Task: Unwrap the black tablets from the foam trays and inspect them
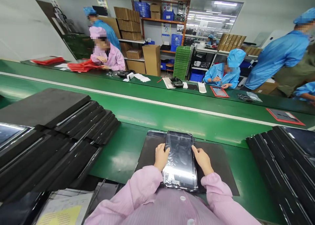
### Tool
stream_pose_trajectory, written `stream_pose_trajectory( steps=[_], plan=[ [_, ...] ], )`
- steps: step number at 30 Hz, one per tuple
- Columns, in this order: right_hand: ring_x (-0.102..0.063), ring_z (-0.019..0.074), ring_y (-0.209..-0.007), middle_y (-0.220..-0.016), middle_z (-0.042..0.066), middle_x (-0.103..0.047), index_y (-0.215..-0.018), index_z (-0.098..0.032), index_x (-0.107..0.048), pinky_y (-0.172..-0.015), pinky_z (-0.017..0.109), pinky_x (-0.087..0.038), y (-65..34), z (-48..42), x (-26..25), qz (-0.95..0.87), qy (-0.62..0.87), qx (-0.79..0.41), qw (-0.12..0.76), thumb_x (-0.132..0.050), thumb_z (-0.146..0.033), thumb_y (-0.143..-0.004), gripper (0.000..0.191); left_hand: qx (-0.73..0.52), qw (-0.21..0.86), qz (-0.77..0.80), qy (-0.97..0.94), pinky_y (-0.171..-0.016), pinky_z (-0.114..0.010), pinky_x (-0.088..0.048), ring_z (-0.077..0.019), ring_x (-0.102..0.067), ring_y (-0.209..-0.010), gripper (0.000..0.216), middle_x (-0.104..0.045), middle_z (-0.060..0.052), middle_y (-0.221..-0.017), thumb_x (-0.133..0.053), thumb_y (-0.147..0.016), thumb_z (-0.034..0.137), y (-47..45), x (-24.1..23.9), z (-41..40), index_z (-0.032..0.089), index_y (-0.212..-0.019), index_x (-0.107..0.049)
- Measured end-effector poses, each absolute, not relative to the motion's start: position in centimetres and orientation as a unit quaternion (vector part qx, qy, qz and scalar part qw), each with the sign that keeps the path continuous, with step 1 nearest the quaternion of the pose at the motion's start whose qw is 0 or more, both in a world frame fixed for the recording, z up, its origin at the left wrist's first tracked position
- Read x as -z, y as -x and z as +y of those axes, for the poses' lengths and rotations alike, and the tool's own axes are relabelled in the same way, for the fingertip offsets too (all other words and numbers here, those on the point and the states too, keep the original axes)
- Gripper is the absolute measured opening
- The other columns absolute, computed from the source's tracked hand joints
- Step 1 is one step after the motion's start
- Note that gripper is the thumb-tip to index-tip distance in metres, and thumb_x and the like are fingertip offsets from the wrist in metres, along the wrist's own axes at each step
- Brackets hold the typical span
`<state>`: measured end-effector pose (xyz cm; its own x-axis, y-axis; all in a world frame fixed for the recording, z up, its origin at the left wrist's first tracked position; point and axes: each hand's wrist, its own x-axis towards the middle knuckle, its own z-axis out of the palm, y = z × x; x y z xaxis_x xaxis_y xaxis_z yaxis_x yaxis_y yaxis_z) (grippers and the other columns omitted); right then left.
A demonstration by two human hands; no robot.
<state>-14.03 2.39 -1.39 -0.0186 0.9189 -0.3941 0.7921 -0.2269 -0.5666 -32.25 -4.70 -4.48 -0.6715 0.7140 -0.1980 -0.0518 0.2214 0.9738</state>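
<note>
A dark tablet [180,159] in clear, shiny film is held upright in the picture between my two hands, close to my body. My left hand [161,156] grips its left edge, thumb on the front near the rim. On the opposite edge, my right hand [202,159] holds it with the thumb along the side; the fingers beneath are partly hidden. Under the tablet lies a black mat [219,166] on the green bench. Another dark, film-covered panel [155,133] shows partly behind the tablet's upper left.
Layered black sheets with glossy panels [54,126] rise at left, and a similar stack [278,166] stands at right. Papers [66,208] lie lower left. Beyond a white-edged green conveyor [157,112], several co-workers sit or stand; one handles a red-framed panel [220,91].
</note>
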Motion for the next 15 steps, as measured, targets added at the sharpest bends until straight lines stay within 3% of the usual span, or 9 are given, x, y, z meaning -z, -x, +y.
stream_pose_trajectory(
  steps=[4,7,11,15],
  plan=[
    [-0.065,0.0299,-0.083,-0.081,0.014,-0.069,-0.077,-0.016,-0.06,-0.075,0.038,-0.047,15.2,1.9,1.0,-0.606,0.652,-0.424,0.164,-0.046,-0.052,-0.077,0.039,-0.591,0.321,0.703,-0.231,-0.099,-0.047,-0.033,-0.0275,-0.054,-0.095,0.007,-0.061,-0.005,-0.079,-0.064,-0.056,0.018,31.8,5.1,-4.9,0.022,-0.057,-0.058],
    [-0.064,0.0268,-0.08,-0.083,0.01,-0.069,-0.081,-0.016,-0.06,-0.071,0.035,-0.05,16.2,0.9,-0.1,-0.612,0.591,-0.468,0.237,-0.05,-0.052,-0.068,0.039,-0.609,0.333,0.687,-0.217,-0.096,-0.045,-0.038,-0.0256,-0.057,-0.093,0.009,-0.061,-0.005,-0.078,-0.066,-0.058,0.026,32.0,4.9,-5.1,0.021,-0.061,-0.059],
    [-0.063,0.0264,-0.08,-0.084,0.008,-0.069,-0.08,-0.018,-0.062,-0.074,0.036,-0.051,15.9,-1.0,-2.2,-0.626,0.512,-0.498,0.312,-0.059,-0.051,-0.057,0.04,-0.642,0.377,0.634,-0.211,-0.071,-0.034,-0.05,-0.0193,-0.063,-0.073,0.032,-0.065,-0.005,-0.073,-0.064,-0.064,0.049,32.8,2.8,-6.3,0.019,-0.076,-0.061],
    [-0.063,0.024,-0.074,-0.081,0.006,-0.068,-0.081,-0.021,-0.065,-0.07,0.036,-0.052,14.4,-2.5,-3.2,-0.663,0.378,-0.487,0.424,-0.068,-0.046,-0.056,0.035,-0.67,0.377,0.592,-0.242,-0.054,-0.029,-0.049,-0.0174,-0.06,-0.055,0.053,-0.064,-0.003,-0.06,-0.072,-0.048,0.063,33.1,0.4,-8.0,0.016,-0.07,-0.06]
  ],
)
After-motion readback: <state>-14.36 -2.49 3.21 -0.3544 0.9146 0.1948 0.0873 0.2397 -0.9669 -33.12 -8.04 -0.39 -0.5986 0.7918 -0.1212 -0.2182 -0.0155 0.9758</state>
